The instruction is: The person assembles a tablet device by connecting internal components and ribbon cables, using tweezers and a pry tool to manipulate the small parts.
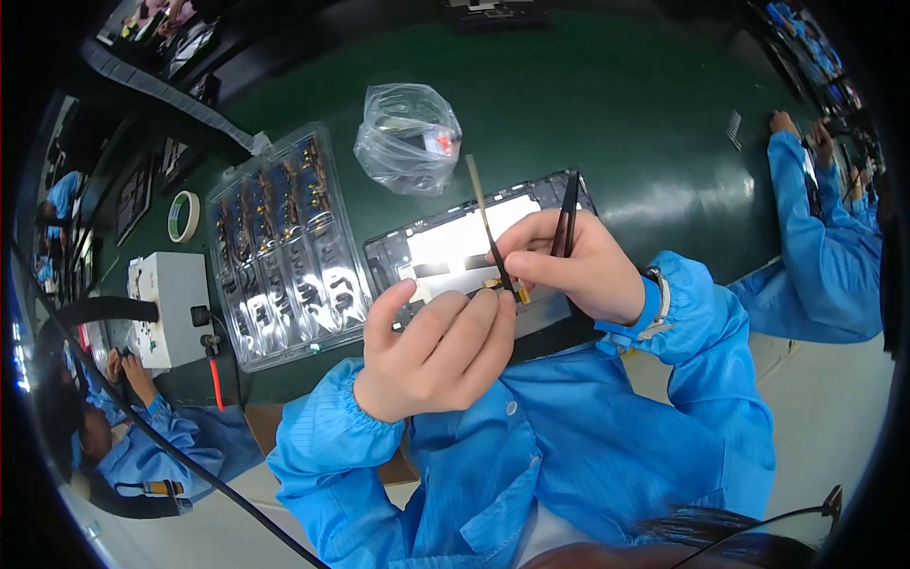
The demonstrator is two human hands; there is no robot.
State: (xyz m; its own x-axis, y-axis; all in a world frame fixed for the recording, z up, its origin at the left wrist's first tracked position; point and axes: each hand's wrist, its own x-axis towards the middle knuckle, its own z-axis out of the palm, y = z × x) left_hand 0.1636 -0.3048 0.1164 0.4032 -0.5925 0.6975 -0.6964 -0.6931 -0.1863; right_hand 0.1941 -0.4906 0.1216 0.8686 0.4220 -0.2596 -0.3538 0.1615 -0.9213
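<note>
My right hand (580, 270) has black tweezers (567, 216) tucked between its fingers, points upward. Its thumb and index finger also pinch a thin strip (484, 216), yellowish at the upper end and dark lower down. The curled index fingertip of my left hand (441, 356) meets the strip's lower end; the left thumb is hidden underneath. Below both hands lies an opened tablet-like device (387, 248) with a black frame and a bright silvery plate inside. A small yellow and gold part (522, 293) shows by the fingertips.
A clear plastic tray (353, 248) of small flex parts stands to the left. Beyond the device sits a clear plastic bag (406, 142). Farther left are a tape roll (183, 216) and a white box (175, 308) with cables. Co-workers in blue sleeves (806, 204) sit on both sides.
</note>
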